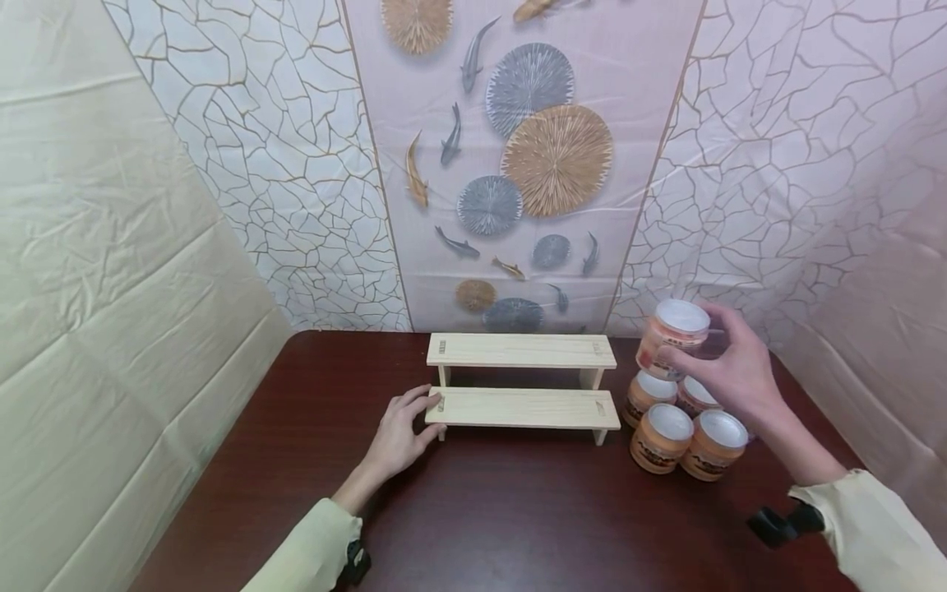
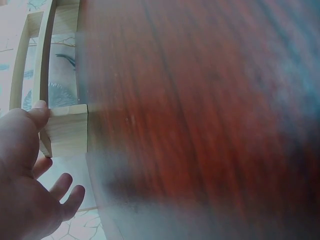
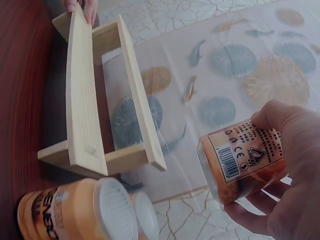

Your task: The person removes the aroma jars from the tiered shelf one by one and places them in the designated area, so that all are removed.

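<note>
A two-step wooden shelf (image 1: 521, 409) of pale wood stands on the table. My left hand (image 1: 399, 432) grips the left end of its lower step, thumb at the front edge; the left wrist view shows the same hand (image 2: 25, 165) with some fingers past the end piece. On the right, my right hand (image 1: 740, 362) holds a jar (image 1: 672, 339) with a white lid and orange label, raised above several similar jars (image 1: 661, 440). In the right wrist view, a barcode and printed text show on the held jar (image 3: 240, 160), with the thumb on one side and fingers underneath.
The dark reddish wooden table (image 1: 518, 510) reaches back to a patterned cloth (image 1: 547, 247) with fish and round leaf shapes. Beige cloth walls (image 1: 111, 329) close in both sides. The grouped jars stand close to the shelf's right end.
</note>
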Demonstrator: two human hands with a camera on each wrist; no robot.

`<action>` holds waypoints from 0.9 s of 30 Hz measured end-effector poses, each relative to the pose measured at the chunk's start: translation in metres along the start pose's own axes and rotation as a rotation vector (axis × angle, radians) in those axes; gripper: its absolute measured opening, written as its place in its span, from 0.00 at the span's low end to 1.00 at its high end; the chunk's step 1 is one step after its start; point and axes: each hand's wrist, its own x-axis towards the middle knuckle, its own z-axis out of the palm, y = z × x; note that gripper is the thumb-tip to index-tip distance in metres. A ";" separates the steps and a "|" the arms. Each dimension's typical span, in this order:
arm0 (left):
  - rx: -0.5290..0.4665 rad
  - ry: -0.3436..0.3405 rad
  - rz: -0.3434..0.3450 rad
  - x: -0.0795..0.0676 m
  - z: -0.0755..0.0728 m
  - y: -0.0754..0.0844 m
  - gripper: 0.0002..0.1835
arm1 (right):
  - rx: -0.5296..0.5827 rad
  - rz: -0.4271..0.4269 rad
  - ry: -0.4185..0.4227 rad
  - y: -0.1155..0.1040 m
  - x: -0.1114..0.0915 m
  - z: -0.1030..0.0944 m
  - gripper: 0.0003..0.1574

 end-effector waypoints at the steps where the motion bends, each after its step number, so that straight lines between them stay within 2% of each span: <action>1: 0.000 -0.001 -0.001 0.000 0.000 0.000 0.25 | 0.001 0.004 0.002 0.002 -0.002 -0.002 0.49; 15: 0.002 0.003 -0.002 0.000 0.002 -0.001 0.25 | -0.042 0.087 0.027 0.030 -0.015 -0.028 0.52; 27: 0.007 0.001 0.003 0.000 0.000 0.000 0.25 | -0.010 0.080 0.095 0.054 -0.029 -0.043 0.48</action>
